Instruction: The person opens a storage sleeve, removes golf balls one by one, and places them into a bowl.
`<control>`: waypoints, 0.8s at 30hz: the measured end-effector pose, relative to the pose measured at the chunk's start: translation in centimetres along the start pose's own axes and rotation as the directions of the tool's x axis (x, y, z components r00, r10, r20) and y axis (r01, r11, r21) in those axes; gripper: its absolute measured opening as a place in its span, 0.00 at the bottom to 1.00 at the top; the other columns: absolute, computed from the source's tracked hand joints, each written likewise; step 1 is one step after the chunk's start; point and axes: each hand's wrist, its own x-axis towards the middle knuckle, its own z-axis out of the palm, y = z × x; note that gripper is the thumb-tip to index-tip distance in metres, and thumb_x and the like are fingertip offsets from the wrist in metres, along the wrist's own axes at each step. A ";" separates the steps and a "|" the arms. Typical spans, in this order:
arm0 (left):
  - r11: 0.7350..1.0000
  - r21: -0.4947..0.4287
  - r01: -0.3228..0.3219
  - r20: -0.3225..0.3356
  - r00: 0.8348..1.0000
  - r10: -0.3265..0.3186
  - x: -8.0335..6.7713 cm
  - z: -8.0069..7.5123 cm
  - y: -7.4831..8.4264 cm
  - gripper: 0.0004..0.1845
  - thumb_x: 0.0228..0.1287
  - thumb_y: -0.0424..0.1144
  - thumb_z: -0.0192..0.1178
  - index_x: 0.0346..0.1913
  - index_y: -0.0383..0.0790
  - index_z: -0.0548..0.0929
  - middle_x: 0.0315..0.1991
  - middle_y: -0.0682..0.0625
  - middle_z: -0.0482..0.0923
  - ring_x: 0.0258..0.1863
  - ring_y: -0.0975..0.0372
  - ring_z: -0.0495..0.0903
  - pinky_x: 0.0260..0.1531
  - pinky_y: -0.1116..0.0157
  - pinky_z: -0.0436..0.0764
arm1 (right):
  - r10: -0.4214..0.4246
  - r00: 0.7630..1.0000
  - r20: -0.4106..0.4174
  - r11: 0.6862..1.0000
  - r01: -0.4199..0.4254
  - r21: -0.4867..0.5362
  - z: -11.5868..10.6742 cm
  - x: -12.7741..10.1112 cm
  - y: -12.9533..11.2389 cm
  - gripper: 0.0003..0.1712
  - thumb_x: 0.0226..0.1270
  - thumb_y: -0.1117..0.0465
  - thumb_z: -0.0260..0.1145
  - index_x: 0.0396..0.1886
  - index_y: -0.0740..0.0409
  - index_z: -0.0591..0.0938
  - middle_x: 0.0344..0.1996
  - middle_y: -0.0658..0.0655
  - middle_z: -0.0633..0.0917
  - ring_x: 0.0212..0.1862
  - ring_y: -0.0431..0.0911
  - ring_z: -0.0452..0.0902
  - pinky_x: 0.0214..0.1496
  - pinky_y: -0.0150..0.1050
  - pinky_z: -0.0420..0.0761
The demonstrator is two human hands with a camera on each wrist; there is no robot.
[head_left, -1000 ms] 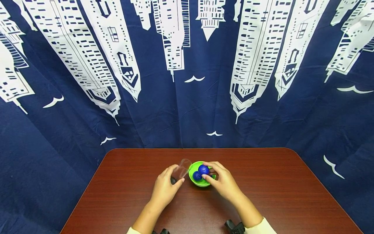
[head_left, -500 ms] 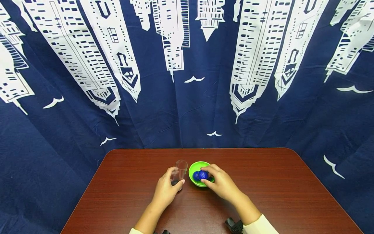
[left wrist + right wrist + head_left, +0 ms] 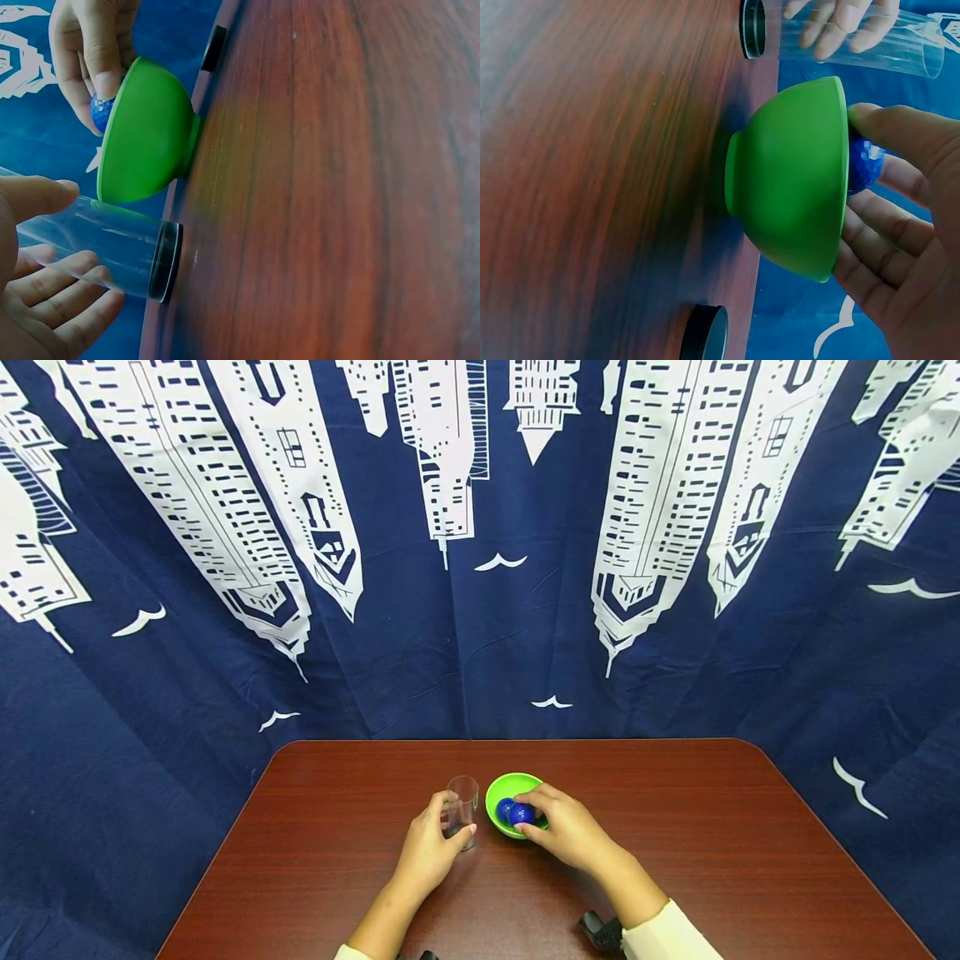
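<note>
My left hand (image 3: 429, 843) holds a clear tube (image 3: 464, 792) with its thumb on one side and its fingers round the other. The tube stands upright, its black base (image 3: 166, 262) on the table. To its right sits a green bowl (image 3: 513, 783). Over the bowl's rim, my right hand (image 3: 573, 833) pinches a shiny blue ball (image 3: 522, 814) between thumb and fingers. A second blue ball (image 3: 504, 809) lies in the bowl, partly covered by the first. In the right wrist view the pinched ball (image 3: 865, 166) shows just above the rim.
The brown wooden table (image 3: 330, 810) ends at a dark blue cloth (image 3: 405, 693) printed with white buildings and birds. A short black round cap (image 3: 705, 334) lies on the table past the bowl, on the side away from the tube.
The tube was tilted toward the bowl; it has swung upright and left of it. My right hand has lowered its blue ball slightly toward the near side of the bowl.
</note>
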 end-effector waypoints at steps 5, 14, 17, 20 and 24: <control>1.000 -0.002 0.007 0.011 1.000 -0.007 0.0 0.0 -0.1 0.26 0.63 0.44 0.70 0.61 0.43 0.73 0.58 0.40 0.82 0.51 0.48 0.86 0.50 0.52 0.86 | 0.000 0.998 0.058 0.999 0.002 -0.034 -0.2 0.2 0.0 0.22 0.64 0.52 0.74 0.55 0.54 0.85 0.43 0.49 0.84 0.39 0.38 0.79 0.42 0.36 0.83; 1.000 -0.007 -0.001 0.001 1.000 0.001 0.1 0.2 -0.3 0.26 0.63 0.43 0.71 0.60 0.43 0.74 0.55 0.41 0.83 0.51 0.50 0.86 0.49 0.54 0.86 | -0.002 0.984 0.177 1.000 0.006 -0.024 -0.6 0.6 -0.2 0.21 0.68 0.52 0.70 0.57 0.55 0.84 0.48 0.52 0.84 0.40 0.40 0.79 0.44 0.39 0.82; 1.000 -0.005 -0.003 0.001 1.000 0.003 0.0 0.2 -0.4 0.26 0.63 0.44 0.71 0.60 0.44 0.74 0.55 0.41 0.83 0.51 0.50 0.86 0.49 0.54 0.86 | -0.002 0.983 0.186 1.000 0.007 -0.024 -0.3 0.7 -0.3 0.18 0.71 0.55 0.67 0.57 0.55 0.85 0.50 0.53 0.85 0.45 0.44 0.82 0.49 0.43 0.84; 1.000 -0.006 0.002 0.007 1.000 -0.002 0.1 0.1 -0.5 0.26 0.63 0.44 0.71 0.60 0.44 0.73 0.56 0.42 0.83 0.52 0.50 0.85 0.50 0.55 0.86 | -0.010 0.987 0.161 0.999 0.017 -0.041 -0.1 0.8 -0.3 0.16 0.71 0.59 0.67 0.56 0.55 0.85 0.50 0.55 0.86 0.51 0.49 0.84 0.55 0.50 0.84; 1.000 -0.013 -0.008 0.015 1.000 0.008 0.1 0.0 -0.5 0.26 0.64 0.44 0.70 0.61 0.41 0.73 0.57 0.40 0.82 0.54 0.49 0.84 0.51 0.55 0.85 | -0.017 0.992 0.122 0.998 0.024 -0.055 0.3 0.7 -0.4 0.15 0.68 0.62 0.68 0.54 0.55 0.86 0.49 0.55 0.86 0.51 0.50 0.85 0.55 0.52 0.84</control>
